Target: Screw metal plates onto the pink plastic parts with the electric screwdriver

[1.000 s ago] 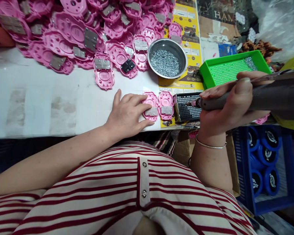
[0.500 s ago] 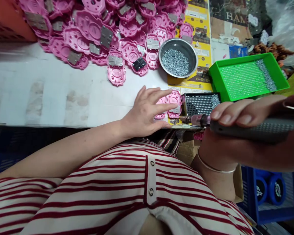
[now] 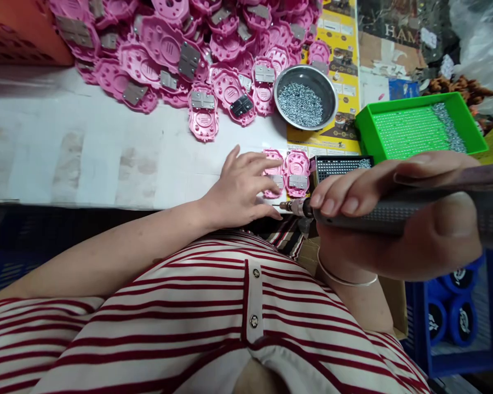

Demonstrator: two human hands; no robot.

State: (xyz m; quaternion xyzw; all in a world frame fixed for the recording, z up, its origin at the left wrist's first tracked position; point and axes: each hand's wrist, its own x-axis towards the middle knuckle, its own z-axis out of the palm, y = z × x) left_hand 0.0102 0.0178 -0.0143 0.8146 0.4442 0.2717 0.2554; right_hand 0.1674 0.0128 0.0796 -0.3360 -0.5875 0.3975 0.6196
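My left hand [image 3: 239,189] rests at the table's front edge with fingers spread over the left side of a pink plastic shell [image 3: 275,158]. This shell bears a metal plate, partly under my fingertips. A second pink shell [image 3: 298,164] with a metal plate [image 3: 298,182] lies right beside it. My right hand [image 3: 398,249] is wrapped round a dark grey electric screwdriver [image 3: 390,212]. The tool lies nearly level, its thin bit [image 3: 276,205] pointing left, just in front of the shells and close to my left thumb. Whether the bit touches anything, I cannot tell.
Behind are a heap of pink shells [image 3: 148,63] and a steel bowl of screws [image 3: 301,104]. A black perforated screw tray [image 3: 332,165] and a green tray [image 3: 365,126] stand to the right. An orange crate [image 3: 24,33] is far left; a blue crate [image 3: 456,364] sits below right.
My right hand has brought the screwdriver leftward, its bit now near my left thumb. My left fingers have drawn back from the right shell, leaving both shells more exposed.
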